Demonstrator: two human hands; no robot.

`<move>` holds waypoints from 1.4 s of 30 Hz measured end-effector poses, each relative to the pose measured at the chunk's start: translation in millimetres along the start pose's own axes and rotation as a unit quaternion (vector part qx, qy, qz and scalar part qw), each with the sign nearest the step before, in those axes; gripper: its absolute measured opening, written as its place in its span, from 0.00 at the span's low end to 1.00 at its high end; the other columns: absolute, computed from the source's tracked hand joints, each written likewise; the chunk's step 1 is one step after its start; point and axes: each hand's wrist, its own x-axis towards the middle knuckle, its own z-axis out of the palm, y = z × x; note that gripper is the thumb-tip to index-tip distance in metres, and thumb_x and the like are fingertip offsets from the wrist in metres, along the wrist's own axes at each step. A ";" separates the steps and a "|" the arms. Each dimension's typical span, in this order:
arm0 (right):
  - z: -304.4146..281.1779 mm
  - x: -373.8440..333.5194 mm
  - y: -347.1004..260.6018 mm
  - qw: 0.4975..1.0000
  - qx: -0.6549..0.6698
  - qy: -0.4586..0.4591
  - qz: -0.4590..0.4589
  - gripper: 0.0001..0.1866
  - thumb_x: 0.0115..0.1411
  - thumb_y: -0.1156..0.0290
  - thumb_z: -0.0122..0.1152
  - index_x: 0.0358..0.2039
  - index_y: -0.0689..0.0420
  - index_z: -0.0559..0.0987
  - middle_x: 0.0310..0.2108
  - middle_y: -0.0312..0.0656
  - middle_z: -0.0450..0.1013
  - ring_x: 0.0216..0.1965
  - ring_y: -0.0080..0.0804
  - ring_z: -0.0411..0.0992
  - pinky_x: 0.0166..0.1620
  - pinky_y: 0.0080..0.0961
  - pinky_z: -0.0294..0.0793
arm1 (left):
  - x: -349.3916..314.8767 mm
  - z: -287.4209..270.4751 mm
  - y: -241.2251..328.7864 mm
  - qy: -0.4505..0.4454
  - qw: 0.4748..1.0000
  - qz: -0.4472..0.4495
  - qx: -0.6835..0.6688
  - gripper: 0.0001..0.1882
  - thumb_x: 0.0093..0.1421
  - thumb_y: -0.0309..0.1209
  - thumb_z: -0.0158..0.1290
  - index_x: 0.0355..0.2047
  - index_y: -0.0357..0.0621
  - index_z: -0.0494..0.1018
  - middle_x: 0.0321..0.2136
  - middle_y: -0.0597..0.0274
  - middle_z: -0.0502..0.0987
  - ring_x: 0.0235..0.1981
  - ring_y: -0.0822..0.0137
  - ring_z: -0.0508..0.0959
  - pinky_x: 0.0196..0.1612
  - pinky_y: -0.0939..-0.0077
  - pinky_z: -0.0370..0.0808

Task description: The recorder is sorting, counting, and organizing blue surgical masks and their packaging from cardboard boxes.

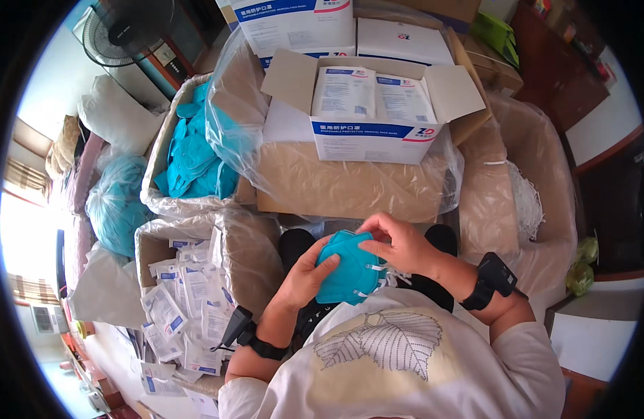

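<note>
Above my lap I hold blue-green folded face masks, seemingly a small stack with white straps hanging at the right. My left hand grips their left side, thumb lying across the front. At the upper right edge, my right hand has its thumb on the front and its fingers bent over the top; what the fingertips do behind is hidden. Beyond the hands stands an opened white and blue carton with white mask packets inside.
At the left, a lined box holds loose blue-green masks; nearer, another carton is full of white packets. A large brown carton supports the opened box. White straps fill a lined carton at right. A fan stands far left.
</note>
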 end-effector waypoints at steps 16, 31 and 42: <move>-17.0 8.5 -4.4 0.909 -0.340 -0.114 -0.211 0.08 0.48 0.67 0.58 0.28 0.53 0.70 0.26 0.35 0.68 0.25 0.34 0.69 0.27 0.28 0.69 | 15.5 23.6 -16.6 0.034 0.993 -0.047 -0.101 0.19 0.62 0.38 0.39 0.46 0.38 0.64 0.37 0.64 0.71 0.39 0.75 0.68 0.44 0.82 0.65; -14.1 7.3 20.6 0.970 -0.167 -0.128 -0.120 0.24 0.56 0.57 0.51 0.49 0.59 0.65 0.34 0.48 0.69 0.38 0.42 0.68 0.43 0.29 0.66 | 16.1 -0.5 -5.9 0.066 0.991 0.064 0.092 0.16 0.59 0.33 0.45 0.46 0.39 0.64 0.37 0.67 0.70 0.38 0.77 0.68 0.42 0.83 0.65; 57.0 -51.9 229.3 0.789 -0.258 -0.437 0.348 0.26 0.57 0.49 0.37 0.40 0.57 0.74 0.43 0.53 0.68 0.44 0.46 0.67 0.46 0.35 0.63 | -18.4 -49.7 -5.1 0.228 0.966 0.035 0.117 0.17 0.58 0.33 0.46 0.45 0.36 0.64 0.37 0.63 0.71 0.38 0.74 0.69 0.43 0.80 0.65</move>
